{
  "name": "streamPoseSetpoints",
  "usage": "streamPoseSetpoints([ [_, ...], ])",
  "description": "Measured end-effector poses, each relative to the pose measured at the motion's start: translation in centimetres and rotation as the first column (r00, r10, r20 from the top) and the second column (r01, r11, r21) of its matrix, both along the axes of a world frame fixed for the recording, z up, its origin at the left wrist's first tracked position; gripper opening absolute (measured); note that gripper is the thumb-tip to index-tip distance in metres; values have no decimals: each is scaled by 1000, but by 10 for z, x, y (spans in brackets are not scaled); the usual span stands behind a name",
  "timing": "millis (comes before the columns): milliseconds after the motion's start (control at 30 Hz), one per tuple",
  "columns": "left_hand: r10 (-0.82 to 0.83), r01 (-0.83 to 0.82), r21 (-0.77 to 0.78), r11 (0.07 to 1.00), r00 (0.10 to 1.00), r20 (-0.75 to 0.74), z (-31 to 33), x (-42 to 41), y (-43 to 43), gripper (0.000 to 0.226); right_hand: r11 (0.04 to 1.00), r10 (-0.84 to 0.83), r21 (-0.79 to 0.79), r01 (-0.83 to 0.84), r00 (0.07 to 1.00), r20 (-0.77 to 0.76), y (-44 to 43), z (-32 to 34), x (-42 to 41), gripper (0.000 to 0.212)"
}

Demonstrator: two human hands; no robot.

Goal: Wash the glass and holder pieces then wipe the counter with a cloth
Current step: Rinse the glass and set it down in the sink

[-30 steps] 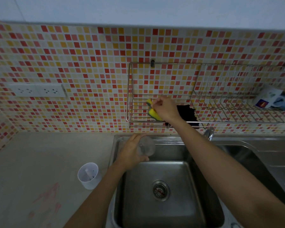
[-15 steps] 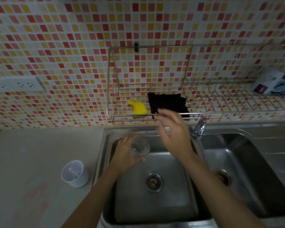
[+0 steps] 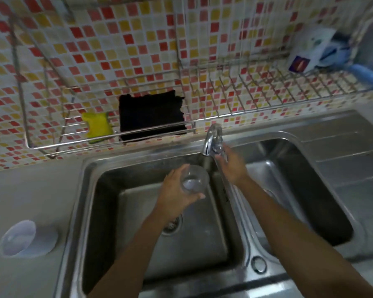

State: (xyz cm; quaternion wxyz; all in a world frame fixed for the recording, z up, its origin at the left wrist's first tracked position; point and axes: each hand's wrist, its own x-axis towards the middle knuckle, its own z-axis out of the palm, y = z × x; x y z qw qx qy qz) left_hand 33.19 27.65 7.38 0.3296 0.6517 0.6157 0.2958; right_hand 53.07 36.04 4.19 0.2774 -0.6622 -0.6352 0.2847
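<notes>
A wire rack (image 3: 246, 100) hangs on the mosaic-tiled wall beyond both hands. In it a yellow sponge (image 3: 98, 127) lies just beside a black cloth (image 3: 151, 115), both ahead and to the left of the left hand. A white mug (image 3: 310, 50) sits well off to the right of the right hand. The steel sink (image 3: 91, 190) has 2 basins, and the chrome tap (image 3: 211, 138) stands on the divide between them, directly ahead of the right hand. A stream of water (image 3: 207, 164) falls from its spout between the 2 hands, just right of the glass.

The left hand (image 3: 177, 196) grasps the clear glass (image 3: 195, 179) around its side, mouth tipped toward the camera, over the left basin and above the drain (image 3: 172, 226). The right hand (image 3: 230, 166) reaches the tap's lever with its fingertips; blur hides whether they grip or only touch. The white plastic holder cup (image 3: 28, 238) stands on the table (image 3: 30, 190), well to the left of the left hand and nearer the person.
</notes>
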Motion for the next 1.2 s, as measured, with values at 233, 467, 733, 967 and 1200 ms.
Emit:
streamPoseSetpoints([
  [233, 83, -82, -61, 995, 996, 17, -24, 10, 2, 92, 947, 320, -86, -310, 934, 156, 32, -31, 4, 26],
  [467, 74, -72, -71, 995, 997, 24, -37, 23, 6, 92, 936, 351, -102, -338, 918, 184, 45, -32, 6, 22],
  [733, 52, -29, -126, 992, 982, 182, -50, 47, -1, 75, 942, 336, -76, -328, 932, 133, 50, -32, 6, 22],
  [967, 210, -189, -105, 976, 943, 256, -54, 44, 13, 65, 950, 311, -46, -309, 948, 64, 52, -34, 7, 21],
  [1200, 110, -75, -169, 983, 970, 215, -63, 54, -2, 72, 948, 317, -1, -317, 948, 20, 51, -39, 9, 19],
])
